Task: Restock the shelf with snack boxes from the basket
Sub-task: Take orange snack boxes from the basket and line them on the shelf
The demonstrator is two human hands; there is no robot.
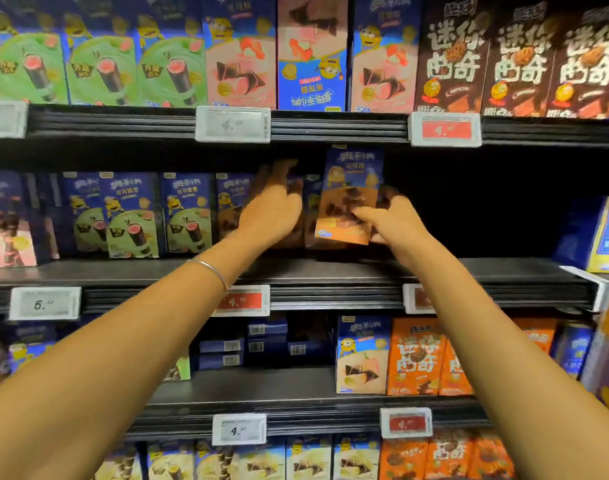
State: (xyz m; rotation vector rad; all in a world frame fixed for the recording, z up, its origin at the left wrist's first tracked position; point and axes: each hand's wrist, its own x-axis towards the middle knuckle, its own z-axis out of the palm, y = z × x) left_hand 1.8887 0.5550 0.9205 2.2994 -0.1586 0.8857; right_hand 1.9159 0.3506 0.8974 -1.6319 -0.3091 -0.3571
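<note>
Head view: right grip (393, 220) clamped on a brown snack box (346, 202), tilted just above the middle shelf (469, 271). Left grip (272, 209) spread flat, steadying the shelved boxes (227, 209). Placing step; next, likely stand it upright beside them. Red price tag (242, 301) reads 4, white tag (45, 304) reads 6; box text is blurred Chinese.

I'm counting three green boxes (102, 64), three pink boxes (240, 64) and three dark brown boxes (452, 64) up top. Two hands are showing, left hand (272, 206) and right hand (393, 220).
</note>
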